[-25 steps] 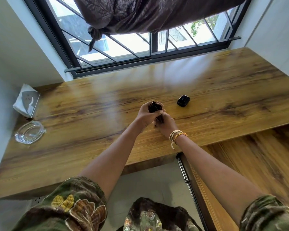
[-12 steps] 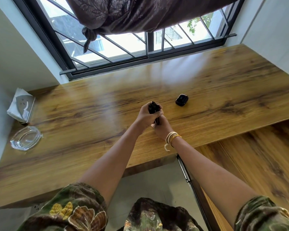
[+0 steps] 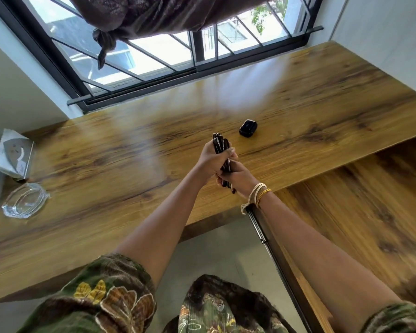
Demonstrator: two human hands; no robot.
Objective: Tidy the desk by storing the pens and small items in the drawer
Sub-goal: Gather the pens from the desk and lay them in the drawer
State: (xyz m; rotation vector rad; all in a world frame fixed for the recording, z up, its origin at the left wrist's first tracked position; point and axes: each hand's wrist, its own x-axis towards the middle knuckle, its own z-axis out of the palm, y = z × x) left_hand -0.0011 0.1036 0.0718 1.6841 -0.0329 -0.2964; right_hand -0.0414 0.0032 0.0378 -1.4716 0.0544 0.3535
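A bundle of dark pens (image 3: 220,145) stands upright above the middle of the wooden desk (image 3: 130,164), held by both hands. My left hand (image 3: 213,162) wraps the upper part of the bundle. Below it, my right hand (image 3: 238,176), with cord bracelets at the wrist, grips the lower ends. A small black case (image 3: 248,128) lies on the desk just right of the pens, apart from both hands. No drawer can be made out.
A tissue packet (image 3: 12,156) and a clear glass ashtray (image 3: 24,200) sit at the desk's left end. A lower wooden surface (image 3: 358,212) with a dark edge rail adjoins on the right. A barred window (image 3: 178,49) with a knotted curtain lies behind.
The pens have been gathered upright and lifted a little off the desk, with both hands closing tighter around them. The black case has stayed put.
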